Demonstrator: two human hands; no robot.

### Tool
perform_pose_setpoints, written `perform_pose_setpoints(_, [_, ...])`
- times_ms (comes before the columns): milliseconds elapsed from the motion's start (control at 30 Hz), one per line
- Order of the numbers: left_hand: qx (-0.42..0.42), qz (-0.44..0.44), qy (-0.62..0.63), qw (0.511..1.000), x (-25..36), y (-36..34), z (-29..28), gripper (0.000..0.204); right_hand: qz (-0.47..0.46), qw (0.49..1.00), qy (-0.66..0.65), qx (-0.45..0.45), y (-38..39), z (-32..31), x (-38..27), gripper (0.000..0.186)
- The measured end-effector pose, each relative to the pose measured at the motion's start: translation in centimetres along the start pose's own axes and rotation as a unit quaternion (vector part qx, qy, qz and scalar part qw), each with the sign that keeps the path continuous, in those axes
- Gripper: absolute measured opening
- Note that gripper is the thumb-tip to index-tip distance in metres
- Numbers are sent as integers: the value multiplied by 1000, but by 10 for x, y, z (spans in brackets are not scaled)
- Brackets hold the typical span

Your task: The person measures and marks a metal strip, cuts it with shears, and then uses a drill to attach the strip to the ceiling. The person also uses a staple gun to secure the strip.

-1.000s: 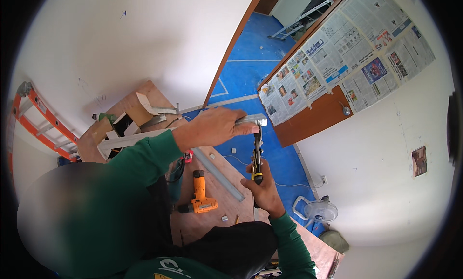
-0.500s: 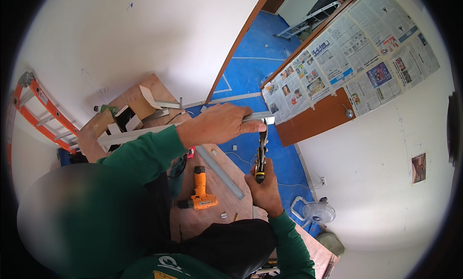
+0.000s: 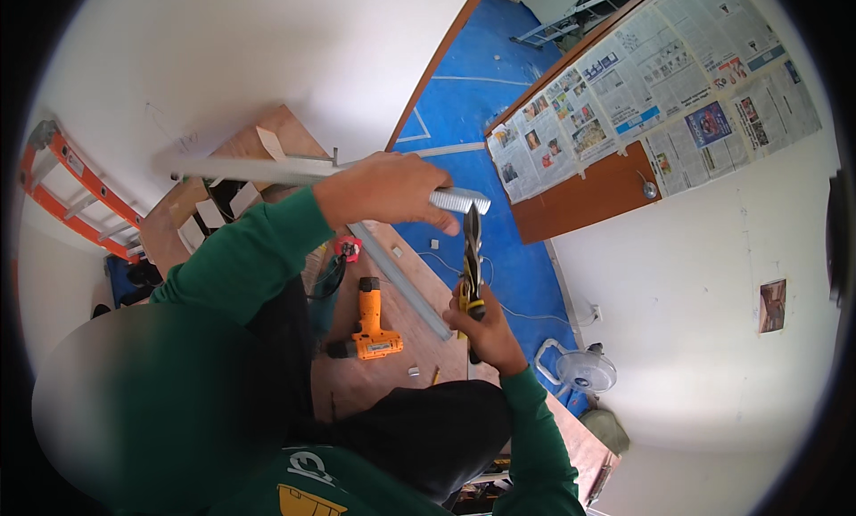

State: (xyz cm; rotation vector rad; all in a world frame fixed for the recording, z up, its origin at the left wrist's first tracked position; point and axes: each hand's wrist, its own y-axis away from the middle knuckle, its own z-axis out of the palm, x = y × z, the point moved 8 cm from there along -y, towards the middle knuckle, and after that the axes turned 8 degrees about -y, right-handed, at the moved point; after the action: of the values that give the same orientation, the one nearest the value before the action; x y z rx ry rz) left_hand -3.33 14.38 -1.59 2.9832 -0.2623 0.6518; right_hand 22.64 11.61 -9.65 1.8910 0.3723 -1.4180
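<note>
My left hand point(image 3: 392, 191) grips a long grey metal channel point(image 3: 259, 169) near its right end and holds it level in front of me. The channel's ribbed end point(image 3: 462, 200) sticks out past my fingers. My right hand point(image 3: 482, 327) is closed around the yellow and black handles of a pair of metal snips point(image 3: 470, 249). The snips point upward, with their blades right below the channel's end. Both arms wear green sleeves.
An orange cordless drill point(image 3: 371, 327) and a second metal channel point(image 3: 403, 282) lie on a plywood board point(image 3: 383, 378) below. An orange ladder point(image 3: 73, 193) leans at the left. A door covered in newspaper point(image 3: 660, 93), blue floor sheeting point(image 3: 477, 97) and a small fan point(image 3: 581, 370) lie to the right.
My left hand has lifted the channel slightly higher. My right hand has brought the snips up, so their blades now sit just under the channel's end.
</note>
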Motion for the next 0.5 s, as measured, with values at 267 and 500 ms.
perform_pose_setpoints(267, [124,175,-177,961,22,13,31,51,104,975,143,-132,39,-39,10,99])
perform_pose_setpoints(500, [24,114,-44,992,24,-2,51,54,-48,844,533,39,79,-44,-53,81])
